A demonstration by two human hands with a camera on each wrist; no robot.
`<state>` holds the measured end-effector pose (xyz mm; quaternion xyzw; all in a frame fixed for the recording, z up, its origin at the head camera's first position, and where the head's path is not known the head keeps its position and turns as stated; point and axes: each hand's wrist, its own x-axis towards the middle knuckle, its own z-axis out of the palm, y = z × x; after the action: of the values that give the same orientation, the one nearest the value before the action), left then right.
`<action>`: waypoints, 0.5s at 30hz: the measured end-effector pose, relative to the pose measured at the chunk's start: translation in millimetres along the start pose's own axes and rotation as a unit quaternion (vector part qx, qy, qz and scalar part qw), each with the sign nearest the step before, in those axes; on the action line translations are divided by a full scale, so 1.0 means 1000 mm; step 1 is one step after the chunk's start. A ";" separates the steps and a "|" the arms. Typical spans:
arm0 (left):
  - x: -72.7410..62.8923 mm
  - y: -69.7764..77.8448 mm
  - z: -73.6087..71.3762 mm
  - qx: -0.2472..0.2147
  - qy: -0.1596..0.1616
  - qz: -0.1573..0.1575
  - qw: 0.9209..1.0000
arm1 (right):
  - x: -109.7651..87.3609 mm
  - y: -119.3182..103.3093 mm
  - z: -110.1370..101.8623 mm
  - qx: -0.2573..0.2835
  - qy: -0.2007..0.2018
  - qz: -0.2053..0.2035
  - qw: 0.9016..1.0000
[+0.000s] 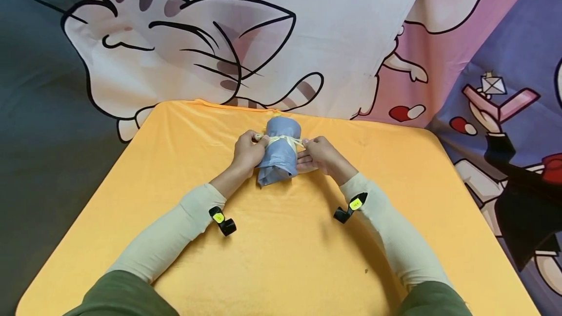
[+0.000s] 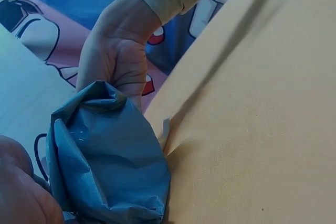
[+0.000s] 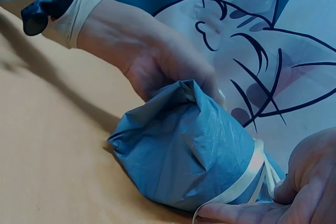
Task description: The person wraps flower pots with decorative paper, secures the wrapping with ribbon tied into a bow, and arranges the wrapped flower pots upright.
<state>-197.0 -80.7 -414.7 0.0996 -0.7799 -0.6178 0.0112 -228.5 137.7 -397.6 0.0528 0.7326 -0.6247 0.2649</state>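
A cylinder-like package in blue-grey wrapping lies on the yellow cloth, its folded end toward me. A pale yellow ribbon runs round its middle, with a crossing and loose strands on top. At the package's left side, my left hand pinches one part of the ribbon; a small cream coil shows by the thumb. On the opposite side my right hand pinches ribbon strands between thumb and forefinger, the other fingers stretched beside the package. Creased wrapping fills much of the left wrist view and hides the right fingers there.
The yellow-clothed table extends around the package on all sides. Behind it hangs a fabric backdrop with a printed cat and other cartoon figures. Black straps sit on both sleeved wrists.
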 end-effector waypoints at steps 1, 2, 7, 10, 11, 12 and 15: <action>0.000 0.000 0.000 -0.003 0.000 -0.002 1.000 | 0.000 0.000 0.000 0.002 -0.001 0.001 1.000; 0.000 -0.001 0.000 -0.006 -0.001 -0.003 1.000 | 0.000 0.001 -0.001 0.004 -0.002 0.001 1.000; 0.000 -0.002 -0.001 -0.016 -0.007 -0.011 1.000 | 0.001 0.002 -0.001 0.014 -0.004 -0.002 1.000; 0.000 -0.002 -0.003 -0.006 -0.013 -0.012 1.000 | 0.002 0.004 -0.003 0.014 -0.006 -0.004 1.000; 0.001 -0.001 -0.003 -0.002 -0.016 -0.012 1.000 | 0.002 0.005 -0.003 0.012 -0.007 -0.005 1.000; 0.001 0.000 -0.004 0.003 -0.020 -0.012 1.000 | 0.003 0.006 -0.005 0.008 -0.008 -0.006 1.000; 0.003 0.003 -0.008 0.005 -0.042 -0.017 0.999 | 0.003 0.006 -0.009 -0.014 -0.009 -0.012 1.000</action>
<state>-199.5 -88.3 -410.4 0.0868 -0.7811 -0.6175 -0.0330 -231.6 146.4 -403.9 0.0345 0.7398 -0.6177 0.2647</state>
